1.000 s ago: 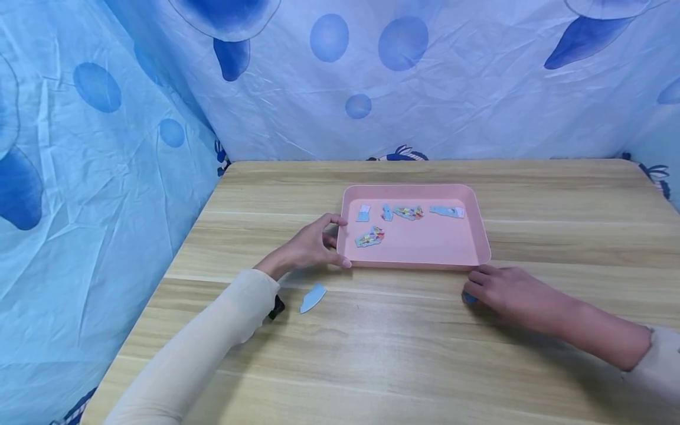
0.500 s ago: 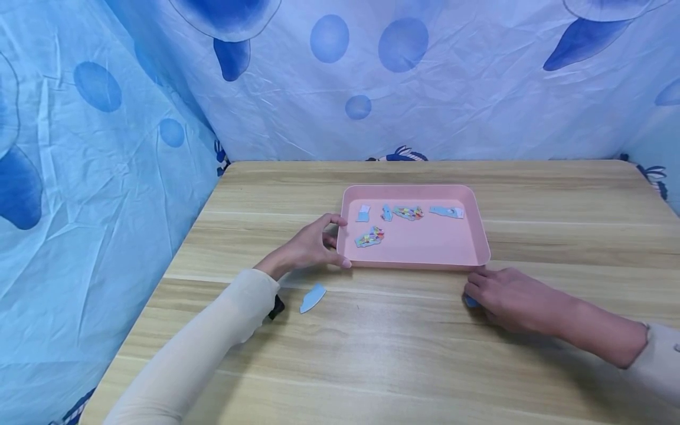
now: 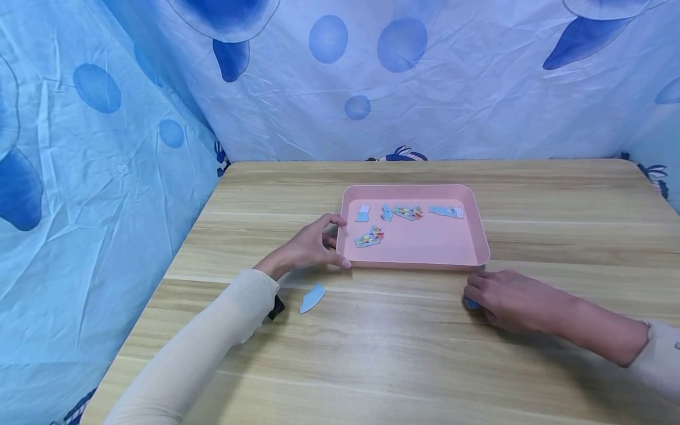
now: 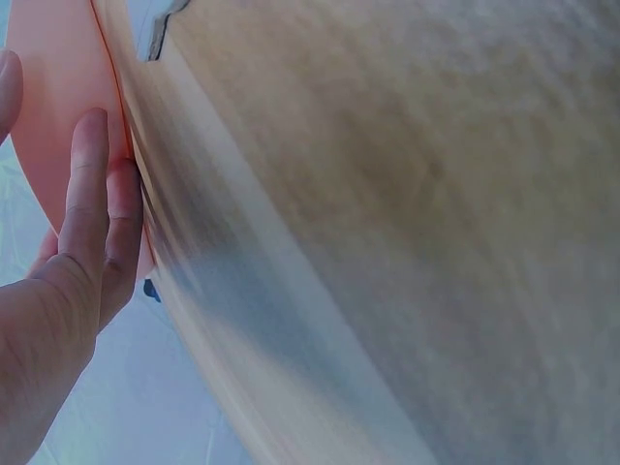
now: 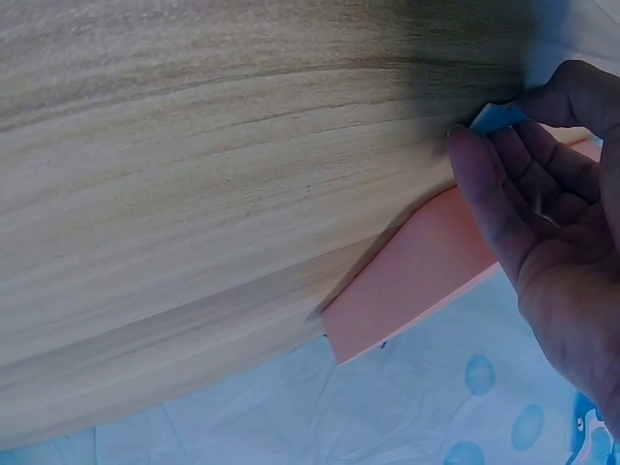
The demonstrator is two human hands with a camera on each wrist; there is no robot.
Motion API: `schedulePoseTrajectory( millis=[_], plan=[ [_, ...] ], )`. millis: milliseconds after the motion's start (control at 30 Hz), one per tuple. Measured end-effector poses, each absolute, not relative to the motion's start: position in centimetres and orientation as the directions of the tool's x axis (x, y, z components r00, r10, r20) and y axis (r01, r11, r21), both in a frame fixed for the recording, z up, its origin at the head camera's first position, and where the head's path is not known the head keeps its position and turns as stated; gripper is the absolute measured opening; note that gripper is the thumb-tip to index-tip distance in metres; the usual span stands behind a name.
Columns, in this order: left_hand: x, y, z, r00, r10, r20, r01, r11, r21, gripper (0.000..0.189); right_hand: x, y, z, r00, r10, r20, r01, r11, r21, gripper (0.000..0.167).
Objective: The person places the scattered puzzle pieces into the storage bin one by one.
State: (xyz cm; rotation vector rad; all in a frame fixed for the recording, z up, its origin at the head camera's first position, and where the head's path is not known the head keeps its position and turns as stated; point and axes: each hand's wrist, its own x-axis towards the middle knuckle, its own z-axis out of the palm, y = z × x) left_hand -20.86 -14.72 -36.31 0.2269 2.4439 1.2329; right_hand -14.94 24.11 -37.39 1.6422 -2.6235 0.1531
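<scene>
My left hand (image 3: 308, 245) holds the left end of a shallow pink tray (image 3: 419, 252), thumb at its near corner and fingers along the side. In the left wrist view the fingers (image 4: 89, 184) lie against the tray wall. Several flat, irregular puzzle pieces lie in the tray, among them a multicoloured piece (image 3: 370, 237) and a blue-and-white piece (image 3: 446, 212). Just off the tray's near right corner, my right hand (image 3: 512, 300) pinches a small blue puzzle piece (image 5: 498, 118) between thumb and fingertips, low over the table. Most of that piece is covered by the hand.
Another light-blue puzzle piece (image 3: 312, 298) lies on the wooden table (image 3: 372, 366), close to the left forearm. A small black object (image 3: 277, 307) shows under the left cuff. Blue patterned curtains (image 3: 478, 88) stand behind the table and to its left.
The right hand has shifted slightly near the tray's corner, still pinching the blue puzzle piece. The left hand, the tray and the pieces in it stay in place.
</scene>
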Motion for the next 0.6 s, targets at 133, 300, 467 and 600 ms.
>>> schedulePoseTrajectory(
  millis=[133, 300, 467, 600],
  plan=[
    [-20.8, -14.7, -36.3, -0.908, 0.316, -0.276, -0.037, 0.594, 0.803, 0.088, -14.9, 24.1, -37.3, -0.429, -0.899, 0.085, -0.903, 0.424, -0.072, 0.028],
    [-20.8, -14.8, -36.3, -0.906, 0.322, -0.275, -0.038, 0.586, 0.809, 0.087, -14.9, 23.8, -36.5, -0.468, -0.882, 0.053, -0.882, 0.462, -0.095, 0.026],
    [-20.8, -14.8, -36.4, -0.906, 0.329, -0.267, -0.027, 0.585, 0.811, 0.087, -15.0, 23.3, -35.4, -0.483, -0.873, 0.062, -0.874, 0.478, -0.084, 0.025],
    [-20.9, -14.8, -36.4, -0.907, 0.328, -0.265, -0.025, 0.586, 0.81, 0.087, -15.2, 23.0, -34.7, -0.457, -0.88, 0.129, -0.889, 0.455, -0.045, 0.025]
  ],
)
